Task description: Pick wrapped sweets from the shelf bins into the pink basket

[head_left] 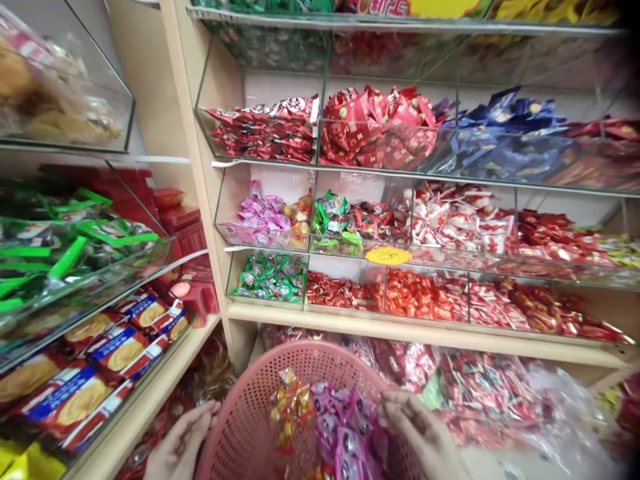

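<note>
Yellow oval tag on clear bin front: handwritten "15", first stroke slanted. Red-pink printed panel, top edge: "新上", partly cut off. Blue-and-red biscuit packets: white lettering, illegible. Red glossy packets: white characters, unreadable.

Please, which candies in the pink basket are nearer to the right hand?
The purple candies, beside the right hand; the gold candies lie farther from it.

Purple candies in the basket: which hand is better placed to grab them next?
Probably the right hand, beside the purple candies; the left hand is at the opposite side of the basket.
</note>
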`<action>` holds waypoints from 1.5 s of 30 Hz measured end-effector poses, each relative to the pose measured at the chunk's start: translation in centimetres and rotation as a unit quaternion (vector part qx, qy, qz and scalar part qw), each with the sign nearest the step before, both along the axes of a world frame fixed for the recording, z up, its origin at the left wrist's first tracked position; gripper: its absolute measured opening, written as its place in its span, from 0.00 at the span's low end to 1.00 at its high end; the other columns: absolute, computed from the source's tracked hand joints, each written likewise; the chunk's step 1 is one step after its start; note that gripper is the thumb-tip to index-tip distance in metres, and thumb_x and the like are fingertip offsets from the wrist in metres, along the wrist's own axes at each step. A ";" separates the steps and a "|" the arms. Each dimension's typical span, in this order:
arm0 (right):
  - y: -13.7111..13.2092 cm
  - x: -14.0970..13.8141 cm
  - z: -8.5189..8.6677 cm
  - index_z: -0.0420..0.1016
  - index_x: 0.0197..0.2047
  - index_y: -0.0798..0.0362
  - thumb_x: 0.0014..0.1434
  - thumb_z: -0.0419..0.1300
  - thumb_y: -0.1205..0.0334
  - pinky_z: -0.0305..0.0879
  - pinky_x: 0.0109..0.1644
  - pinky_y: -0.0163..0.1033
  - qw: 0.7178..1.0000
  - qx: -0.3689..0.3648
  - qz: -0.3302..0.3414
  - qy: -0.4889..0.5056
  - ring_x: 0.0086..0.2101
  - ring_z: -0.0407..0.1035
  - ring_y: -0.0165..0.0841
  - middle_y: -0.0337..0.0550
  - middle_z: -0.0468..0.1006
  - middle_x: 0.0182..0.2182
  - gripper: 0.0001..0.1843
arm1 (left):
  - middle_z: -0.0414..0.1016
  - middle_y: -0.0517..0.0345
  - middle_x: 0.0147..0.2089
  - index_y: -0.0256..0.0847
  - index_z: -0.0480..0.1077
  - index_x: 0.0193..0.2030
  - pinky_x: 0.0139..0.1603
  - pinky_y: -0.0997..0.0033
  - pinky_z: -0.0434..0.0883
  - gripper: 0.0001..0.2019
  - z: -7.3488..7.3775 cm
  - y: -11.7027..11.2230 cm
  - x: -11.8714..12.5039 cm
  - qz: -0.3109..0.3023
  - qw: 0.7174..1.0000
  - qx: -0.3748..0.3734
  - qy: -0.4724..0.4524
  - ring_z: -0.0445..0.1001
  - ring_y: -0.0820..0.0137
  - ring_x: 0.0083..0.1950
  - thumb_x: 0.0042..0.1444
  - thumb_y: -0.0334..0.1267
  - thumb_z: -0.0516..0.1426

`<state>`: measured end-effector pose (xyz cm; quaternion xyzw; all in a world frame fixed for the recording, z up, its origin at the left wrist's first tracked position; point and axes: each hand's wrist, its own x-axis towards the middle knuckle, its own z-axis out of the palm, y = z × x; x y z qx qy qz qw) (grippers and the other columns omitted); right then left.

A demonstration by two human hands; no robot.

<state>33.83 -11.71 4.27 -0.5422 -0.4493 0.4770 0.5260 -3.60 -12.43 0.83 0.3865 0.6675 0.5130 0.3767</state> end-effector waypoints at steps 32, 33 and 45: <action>-10.3 4.1 -9.8 0.78 0.38 0.56 0.45 0.63 0.50 0.68 0.47 0.44 0.997 -0.070 -0.015 0.029 0.38 0.73 0.43 0.48 0.80 0.36 0.21 | 0.63 0.38 0.58 0.33 0.62 0.58 0.64 0.50 0.43 0.39 -4.1 8.3 14.1 -0.463 0.621 0.053 0.630 0.56 0.48 0.62 0.42 0.53 0.63; -10.2 4.1 -9.5 0.78 0.37 0.56 0.44 0.63 0.50 0.68 0.46 0.44 0.996 -0.077 -0.011 0.033 0.38 0.73 0.43 0.48 0.81 0.36 0.20 | 0.63 0.38 0.58 0.33 0.62 0.58 0.64 0.48 0.43 0.39 -4.4 8.1 14.0 -0.459 0.619 0.046 0.635 0.56 0.48 0.61 0.41 0.52 0.64; -10.4 3.7 -8.0 0.78 0.37 0.55 0.43 0.64 0.52 0.66 0.51 0.47 0.995 -0.092 -0.013 0.047 0.40 0.73 0.44 0.47 0.81 0.37 0.20 | 0.63 0.38 0.56 0.41 0.61 0.60 0.53 0.44 0.58 0.35 -4.1 6.3 12.8 -0.433 0.640 -0.069 0.632 0.60 0.48 0.57 0.43 0.44 0.62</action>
